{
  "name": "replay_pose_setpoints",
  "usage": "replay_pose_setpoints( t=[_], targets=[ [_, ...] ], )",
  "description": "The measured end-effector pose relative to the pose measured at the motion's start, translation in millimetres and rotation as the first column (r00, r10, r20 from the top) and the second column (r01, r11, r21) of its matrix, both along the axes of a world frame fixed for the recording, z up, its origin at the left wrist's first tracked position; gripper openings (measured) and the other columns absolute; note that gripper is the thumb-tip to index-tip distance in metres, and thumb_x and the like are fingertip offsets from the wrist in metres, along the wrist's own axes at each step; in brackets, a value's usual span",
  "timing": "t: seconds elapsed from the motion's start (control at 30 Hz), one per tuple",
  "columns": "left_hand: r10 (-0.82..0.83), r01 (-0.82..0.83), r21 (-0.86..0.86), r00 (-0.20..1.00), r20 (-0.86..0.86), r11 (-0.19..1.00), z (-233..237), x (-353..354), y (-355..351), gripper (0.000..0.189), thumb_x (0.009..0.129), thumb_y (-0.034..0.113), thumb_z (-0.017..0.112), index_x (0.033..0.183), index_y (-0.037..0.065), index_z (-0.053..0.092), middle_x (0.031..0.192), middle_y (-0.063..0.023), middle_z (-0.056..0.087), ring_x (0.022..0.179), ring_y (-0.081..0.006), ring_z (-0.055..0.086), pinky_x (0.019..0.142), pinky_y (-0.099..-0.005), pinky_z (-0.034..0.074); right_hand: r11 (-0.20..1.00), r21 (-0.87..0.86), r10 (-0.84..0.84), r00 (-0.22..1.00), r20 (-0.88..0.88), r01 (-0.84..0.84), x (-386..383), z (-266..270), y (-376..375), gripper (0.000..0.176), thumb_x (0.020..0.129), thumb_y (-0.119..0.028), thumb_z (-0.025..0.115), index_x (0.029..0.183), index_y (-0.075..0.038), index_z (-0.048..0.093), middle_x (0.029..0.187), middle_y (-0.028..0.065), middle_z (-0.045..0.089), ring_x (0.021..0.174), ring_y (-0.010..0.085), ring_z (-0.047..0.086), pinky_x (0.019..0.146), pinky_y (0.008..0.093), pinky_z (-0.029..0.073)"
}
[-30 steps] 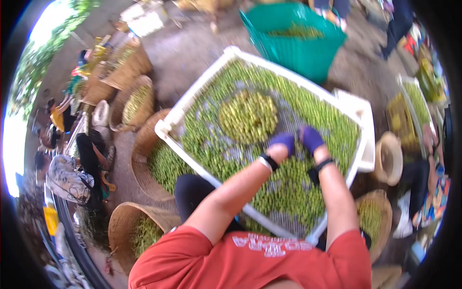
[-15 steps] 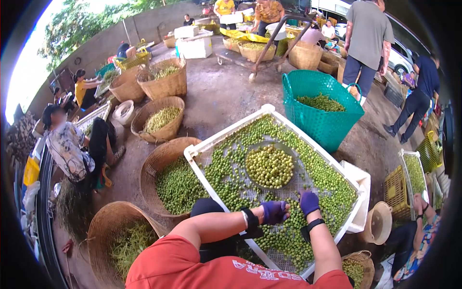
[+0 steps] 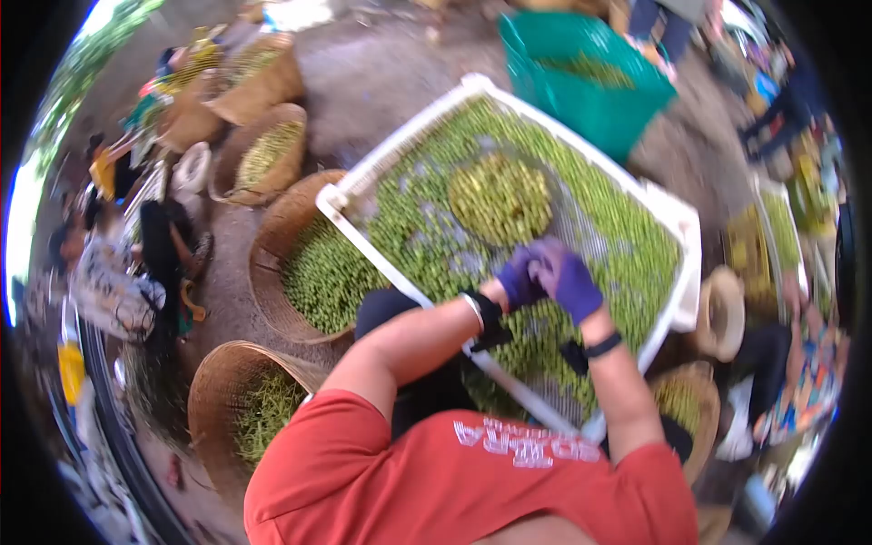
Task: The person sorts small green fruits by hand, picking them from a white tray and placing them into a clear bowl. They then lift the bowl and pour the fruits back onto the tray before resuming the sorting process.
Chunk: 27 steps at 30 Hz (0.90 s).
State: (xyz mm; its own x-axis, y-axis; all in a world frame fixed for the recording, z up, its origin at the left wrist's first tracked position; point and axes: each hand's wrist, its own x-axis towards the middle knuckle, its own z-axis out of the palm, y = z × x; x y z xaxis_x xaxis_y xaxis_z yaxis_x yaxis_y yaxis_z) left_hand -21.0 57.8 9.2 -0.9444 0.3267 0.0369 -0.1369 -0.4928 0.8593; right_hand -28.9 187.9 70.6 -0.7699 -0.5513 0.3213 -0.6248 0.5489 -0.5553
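Note:
Purple gloves cover both hands, which are together over the white-rimmed mesh tray (image 3: pixel 404 143). My left hand (image 3: pixel 520 279) has its fingers bent against those of my right hand (image 3: pixel 569 277). Motion blur hides the fingertips and anything between them. Just beyond the hands, a round bowl of yellowish-green fruits (image 3: pixel 500 198) rests on the tray. Small green fruits (image 3: pixel 627 204) are spread around it, with grey mesh showing in patches.
Left of the tray are wicker baskets, one with green fruits (image 3: pixel 331 277), another with stems (image 3: pixel 268 413). A green basket (image 3: pixel 581 86) stands beyond it. A seated person (image 3: pixel 118 277) is at the left; another person's arms show at the right.
The view has tilted down and blurred. My hands, apart before over the near part of the tray, have come together close to the bowl.

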Motion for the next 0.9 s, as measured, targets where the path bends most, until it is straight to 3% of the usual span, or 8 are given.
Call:
replay_pose_setpoints(
  t=[0.07, 0.1, 0.17, 0.4, 0.47, 0.57, 0.77, 0.9],
  targets=[
    [0.022, -0.022, -0.019, 1.0, -0.001, 1.0, -32.3, -4.9, 2.0, 0.01, 0.083, 0.019, 0.062, 0.087, 0.012, 0.057, 0.087, -0.0064, 0.06, 0.084, -0.0229, 0.058, 0.075, -0.0357, 0.049, 0.985, -0.148, -0.085, 0.996, 0.03, 0.088, -5.6, -7.5, 14.3, 0.024, 0.083, -0.013, 0.057, 0.105, -0.005, 0.062, 0.104, 0.0195, 0.062, 0.095, 0.0374, 0.059, 0.082, 0.0405, 0.049],
    [-0.26, -0.096, 0.472, 0.73, 0.632, 0.877, -51.8, -11.7, 3.8, 0.012, 0.084, 0.02, 0.062, 0.087, 0.01, 0.056, 0.087, -0.0077, 0.06, 0.082, -0.0227, 0.058, 0.072, -0.034, 0.05, 0.964, -0.184, -0.189, 0.981, 0.044, 0.194, -12.7, -10.3, 27.7, 0.022, 0.084, -0.012, 0.054, 0.103, -0.005, 0.063, 0.098, 0.0171, 0.065, 0.092, 0.0344, 0.062, 0.08, 0.0391, 0.049],
    [-0.244, -0.103, 0.43, 0.697, 0.675, 0.897, -16.4, -9.7, -7.9, 0.014, 0.085, 0.021, 0.062, 0.086, 0.009, 0.055, 0.083, -0.0084, 0.059, 0.077, -0.0224, 0.058, 0.065, -0.0317, 0.049, 0.896, -0.163, -0.387, 0.907, 0.166, 0.412, -32.4, -28.1, 65.8, 0.02, 0.084, -0.013, 0.055, 0.099, -0.006, 0.066, 0.092, 0.0156, 0.067, 0.088, 0.0316, 0.064, 0.078, 0.0376, 0.05],
    [0.206, -0.205, -0.174, 0.978, -0.015, 0.963, 29.4, -71.8, -46.5, 0.033, 0.09, 0.03, 0.055, 0.107, 0.002, 0.058, 0.093, -0.0091, 0.061, 0.08, -0.0176, 0.058, 0.07, -0.0315, 0.047, 0.928, 0.202, -0.325, 0.945, 0.032, 0.312, -50.5, -74.9, 116.2, 0.021, 0.079, -0.017, 0.062, 0.096, -0.006, 0.066, 0.093, 0.0175, 0.066, 0.087, 0.0352, 0.062, 0.077, 0.0435, 0.049],
    [0.461, -0.484, -0.431, 0.872, -0.166, 0.762, 43.8, -73.8, -39.9, 0.051, 0.092, 0.03, 0.055, 0.129, -0.003, 0.048, 0.102, -0.0109, 0.062, 0.089, -0.0165, 0.058, 0.079, -0.0288, 0.047, 0.929, 0.298, -0.211, 0.976, -0.054, 0.218, -50.4, -93.4, 109.0, 0.02, 0.078, -0.017, 0.064, 0.097, -0.009, 0.065, 0.094, 0.017, 0.064, 0.086, 0.035, 0.062, 0.075, 0.0445, 0.049],
    [0.185, -0.79, -0.608, 0.611, -0.77, 0.076, 35.4, -66.1, -37.3, 0.036, 0.078, 0.014, 0.068, 0.111, 0.001, 0.063, 0.105, -0.017, 0.064, 0.094, -0.0286, 0.062, 0.084, -0.0346, 0.049, 0.853, 0.465, -0.24, 0.969, -0.052, 0.236, -41.1, -85.4, 89.2, 0.018, 0.078, -0.017, 0.063, 0.095, -0.01, 0.065, 0.095, 0.0157, 0.063, 0.087, 0.0341, 0.062, 0.075, 0.0443, 0.05],
    [-0.202, -0.509, -0.805, 0.791, -0.577, 0.305, 26.8, -35.8, -8.3, 0.023, 0.069, 0.007, 0.07, 0.092, 0.01, 0.069, 0.091, -0.0143, 0.064, 0.088, -0.0344, 0.06, 0.077, -0.0406, 0.05, 0.814, 0.487, -0.35, 0.937, -0.022, 0.316, -37.7, -77.4, 86.5, 0.019, 0.078, -0.019, 0.064, 0.094, -0.009, 0.062, 0.096, 0.014, 0.064, 0.088, 0.034, 0.063, 0.075, 0.045, 0.05],
    [-0.391, -0.328, -0.937, 0.852, -0.347, 0.117, -2.3, -24.4, 8.6, 0.027, 0.074, 0.009, 0.063, 0.1, 0.013, 0.065, 0.103, -0.0157, 0.06, 0.098, -0.0345, 0.059, 0.082, -0.0421, 0.05, 0.871, 0.344, -0.377, 0.926, 0.008, 0.352, -38.5, -77.7, 81.5, 0.019, 0.079, -0.02, 0.062, 0.094, -0.009, 0.062, 0.091, 0.0151, 0.065, 0.084, 0.0345, 0.063, 0.073, 0.0456, 0.05]
  ],
)
